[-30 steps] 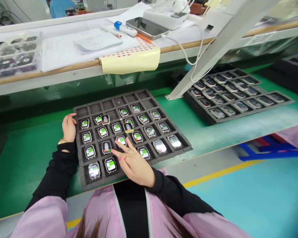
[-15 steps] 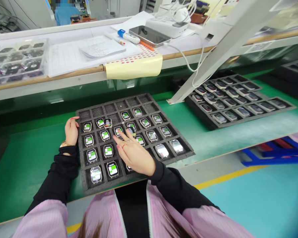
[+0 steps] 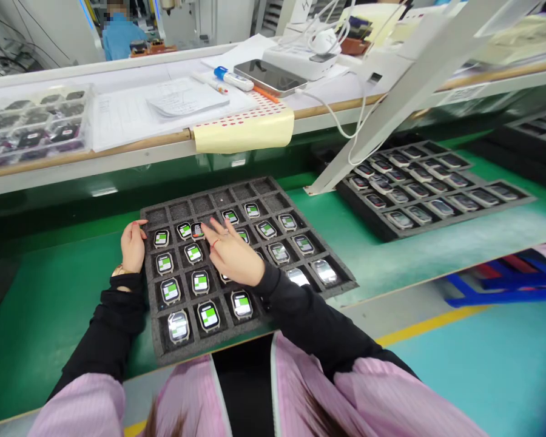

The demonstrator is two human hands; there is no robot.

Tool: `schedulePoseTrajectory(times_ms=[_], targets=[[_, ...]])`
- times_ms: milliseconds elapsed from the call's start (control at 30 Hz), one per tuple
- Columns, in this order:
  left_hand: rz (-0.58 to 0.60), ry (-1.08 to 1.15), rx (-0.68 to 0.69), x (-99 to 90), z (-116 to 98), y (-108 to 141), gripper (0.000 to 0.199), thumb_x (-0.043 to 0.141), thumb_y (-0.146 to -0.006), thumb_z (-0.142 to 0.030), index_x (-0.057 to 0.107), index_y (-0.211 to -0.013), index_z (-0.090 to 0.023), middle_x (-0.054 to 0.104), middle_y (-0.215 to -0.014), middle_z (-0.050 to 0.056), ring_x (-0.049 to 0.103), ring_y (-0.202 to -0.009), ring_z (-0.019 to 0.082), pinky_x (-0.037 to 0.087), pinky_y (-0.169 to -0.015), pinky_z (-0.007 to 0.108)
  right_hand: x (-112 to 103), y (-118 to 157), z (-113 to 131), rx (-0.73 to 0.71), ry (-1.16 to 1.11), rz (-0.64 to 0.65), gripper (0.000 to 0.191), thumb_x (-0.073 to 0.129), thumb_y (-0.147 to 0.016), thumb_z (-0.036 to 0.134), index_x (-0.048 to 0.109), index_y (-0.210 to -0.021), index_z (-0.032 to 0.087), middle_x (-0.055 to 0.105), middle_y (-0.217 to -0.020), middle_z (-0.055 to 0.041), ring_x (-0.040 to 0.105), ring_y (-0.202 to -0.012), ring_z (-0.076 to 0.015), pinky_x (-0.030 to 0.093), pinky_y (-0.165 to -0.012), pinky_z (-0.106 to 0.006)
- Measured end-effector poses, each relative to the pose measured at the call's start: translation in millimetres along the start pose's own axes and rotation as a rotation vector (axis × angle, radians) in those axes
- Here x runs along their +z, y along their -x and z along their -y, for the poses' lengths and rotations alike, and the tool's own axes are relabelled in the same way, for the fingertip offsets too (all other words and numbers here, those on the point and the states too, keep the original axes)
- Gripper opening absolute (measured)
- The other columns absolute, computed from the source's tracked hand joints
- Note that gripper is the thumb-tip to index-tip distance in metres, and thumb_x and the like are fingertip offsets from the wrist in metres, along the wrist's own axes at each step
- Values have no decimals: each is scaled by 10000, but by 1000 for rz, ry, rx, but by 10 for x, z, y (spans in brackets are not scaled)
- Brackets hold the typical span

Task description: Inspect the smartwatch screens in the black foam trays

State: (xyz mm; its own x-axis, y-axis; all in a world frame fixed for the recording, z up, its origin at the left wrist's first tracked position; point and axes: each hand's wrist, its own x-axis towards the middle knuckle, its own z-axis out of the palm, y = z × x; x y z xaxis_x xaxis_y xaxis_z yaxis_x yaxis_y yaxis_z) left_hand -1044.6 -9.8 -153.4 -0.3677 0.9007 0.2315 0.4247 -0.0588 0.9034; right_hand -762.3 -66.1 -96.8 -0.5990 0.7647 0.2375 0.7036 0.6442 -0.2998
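Observation:
A dark foam tray [image 3: 188, 349] lies on the green table, with watch faces in many of its compartments, most lit green and white. My left hand [image 3: 133, 246] rests at the tray's back left corner, its fingers bent over the edge. Above the middle of the tray is my right hand [image 3: 234, 254], fingers spread and holding nothing. Its fingertips are beside a watch with a dark screen [image 3: 197, 230], which sits across a divider next to a green-lit watch [image 3: 184, 230]. My right hand hides some watches beneath it.
More foam trays [image 3: 403, 232] of watches stand to the right, past a slanted white post [image 3: 391, 103]. The shelf behind carries a phone [image 3: 270, 77], papers [image 3: 186, 97], pens and a clear plastic tray [image 3: 88, 115]. A person in blue [image 3: 121, 35] is beyond it.
My right hand has moved left and away from me, from the tray's middle toward the dark-screened watch. A front-row watch has come into full view. My left hand remains at the corner.

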Motion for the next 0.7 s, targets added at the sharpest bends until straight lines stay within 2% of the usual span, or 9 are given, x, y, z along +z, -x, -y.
schedulePoseTrajectory(times_ms=[100, 200, 267, 333, 433, 600, 700], targets=[[-2, -2, -3, 2, -20, 1, 341, 403, -988, -298, 708, -995, -146, 456, -619, -24, 433, -588, 138, 380, -646, 256, -193, -72, -102, 91, -8, -47, 515, 454, -966, 95, 455, -1470, -12, 608, -1355, -194, 498, -1345, -333, 306, -1195, -544], [-6, -6, -8, 3, -45, 3, 340, 400, -986, -286, 707, -977, -139, 455, -614, -21, 428, -585, 139, 370, -624, 257, -300, -265, -216, 73, -11, 74, 470, 536, -1001, 164, 503, -1452, 37, 698, -1181, -186, 654, -1133, -312, 473, -1056, -462], [-8, -8, -11, 3, -55, 2, 335, 403, -982, -279, 707, -966, -139, 457, -611, -20, 425, -581, 139, 367, -617, 257, -272, -436, -278, 31, -22, 154, 521, 634, -988, 236, 505, -1454, 41, 687, -1195, -202, 658, -1126, -326, 518, -981, -422], [-7, -7, -13, 3, -53, -2, 329, 409, -978, -277, 708, -971, -141, 461, -611, -22, 422, -576, 138, 369, -620, 258, -186, -604, -327, -13, -39, 210, 614, 751, -928, 287, 520, -1438, 36, 663, -1246, -212, 642, -1161, -330, 518, -980, -395], [-7, -4, -15, 3, -29, -17, 327, 411, -975, -276, 709, -990, -141, 465, -614, -23, 422, -575, 135, 372, -630, 258, -62, -780, -402, -55, -60, 264, 585, 853, -831, 241, 622, -1332, 44, 660, -1250, -197, 648, -1151, -302, 516, -981, -345], [-5, -2, -5, 9, 14, -43, 329, 417, -968, -286, 713, -994, -145, 480, -624, -21, 421, -578, 134, 358, -623, 265, -93, -817, -605, -36, -81, 280, 452, 862, -792, 187, 708, -1185, 25, 702, -1137, -182, 713, -962, -268, 549, -905, -323], [-9, -1, 1, 14, 17, -47, 333, 418, -964, -290, 717, -987, -144, 482, -624, -19, 418, -578, 136, 352, -619, 272, -207, -744, -742, -3, -89, 242, 565, 868, -778, 170, 654, -1262, -28, 681, -1203, -222, 696, -1048, -295, 535, -963, -335]])
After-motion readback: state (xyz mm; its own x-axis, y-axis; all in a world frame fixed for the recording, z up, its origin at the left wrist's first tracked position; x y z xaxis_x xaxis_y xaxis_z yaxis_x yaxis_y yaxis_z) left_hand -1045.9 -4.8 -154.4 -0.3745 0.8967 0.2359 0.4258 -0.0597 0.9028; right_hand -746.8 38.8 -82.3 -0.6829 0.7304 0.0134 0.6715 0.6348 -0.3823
